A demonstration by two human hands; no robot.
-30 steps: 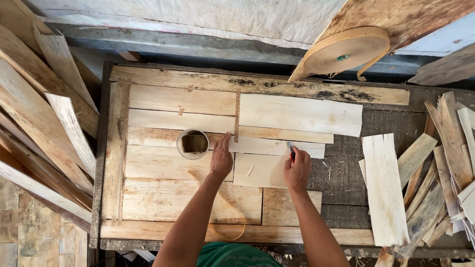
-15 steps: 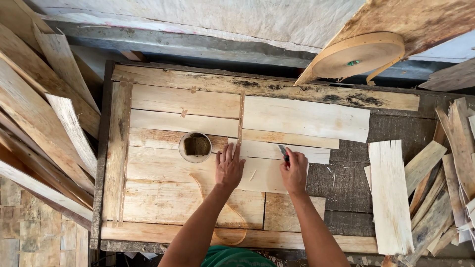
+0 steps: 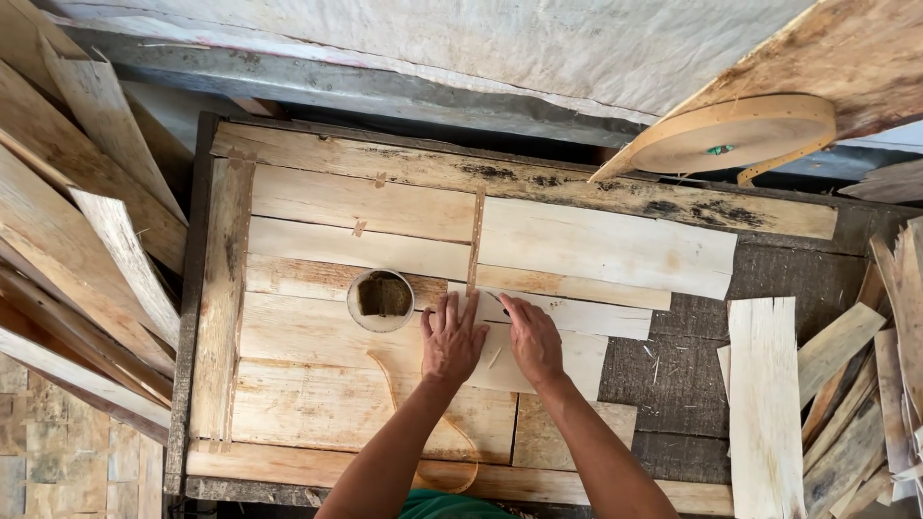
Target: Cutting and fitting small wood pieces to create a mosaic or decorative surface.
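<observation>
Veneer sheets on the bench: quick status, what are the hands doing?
Left hand flat on pale veneer sheet. Right hand pressing same sheet, fingers spread. Round pot just left of hands, not touching. Tape roll far off.

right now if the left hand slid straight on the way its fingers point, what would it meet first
The left hand points up the table, flat on a veneer sheet. Straight on, it would likely first meet the brown tape strip joining the sheets, with the small round pot just to its left.
</observation>
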